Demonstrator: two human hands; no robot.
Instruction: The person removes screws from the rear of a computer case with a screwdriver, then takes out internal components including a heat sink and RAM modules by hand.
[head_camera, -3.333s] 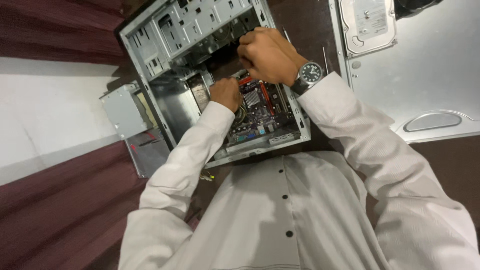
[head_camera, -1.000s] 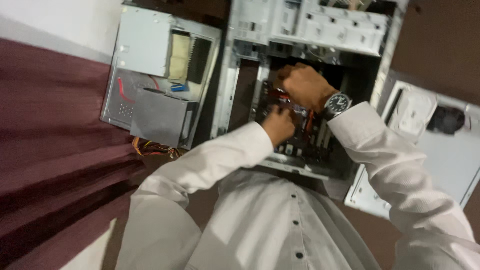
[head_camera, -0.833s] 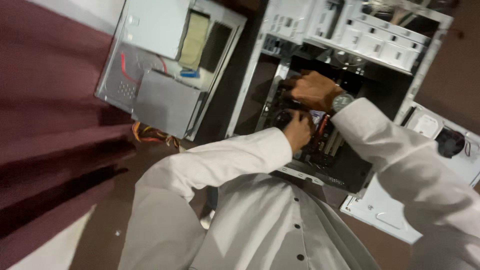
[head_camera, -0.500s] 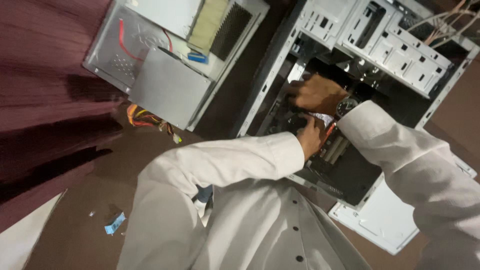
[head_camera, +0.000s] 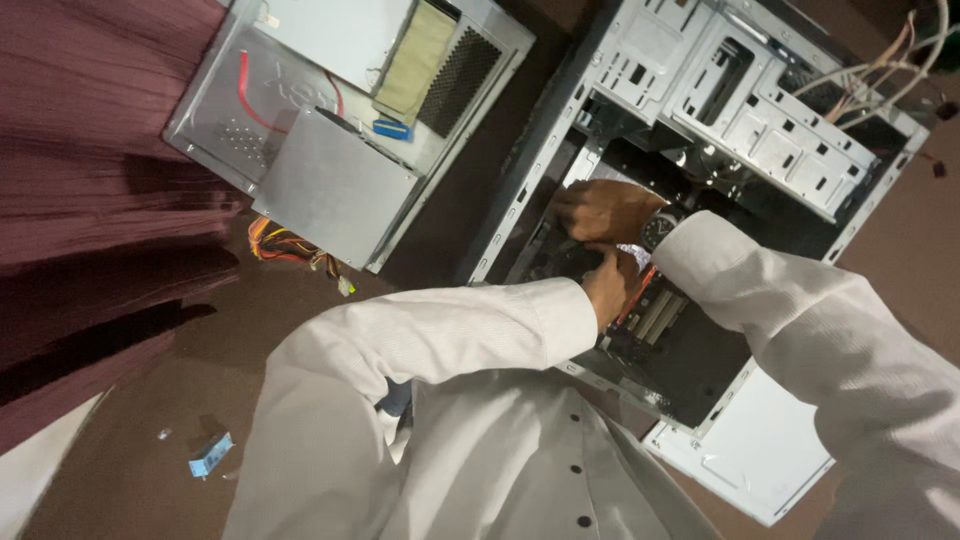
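An open grey computer case (head_camera: 520, 200) lies on its side, and both my hands are inside it over the dark motherboard (head_camera: 670, 345). My right hand (head_camera: 605, 210), with a wristwatch (head_camera: 660, 228) on it, has its fingers curled down near the board's upper part. Just below and touching it is my left hand (head_camera: 612, 285), fingers bent and thumb up. What either hand grips is hidden by the fingers. Empty metal drive bays (head_camera: 740, 100) lie beyond my hands.
A grey metal power supply box (head_camera: 330, 190) lies left of the case, with a bundle of coloured wires (head_camera: 290, 245) at its near edge. A white side panel (head_camera: 760, 460) sticks out under the case. There is maroon pleated cloth (head_camera: 90, 200) at the left, a blue scrap (head_camera: 210, 455) on the floor, and loose cables (head_camera: 880, 80) at the top right.
The view has swung, so the case now sits tilted at the right. Both hands have stayed close together inside the case over the board.
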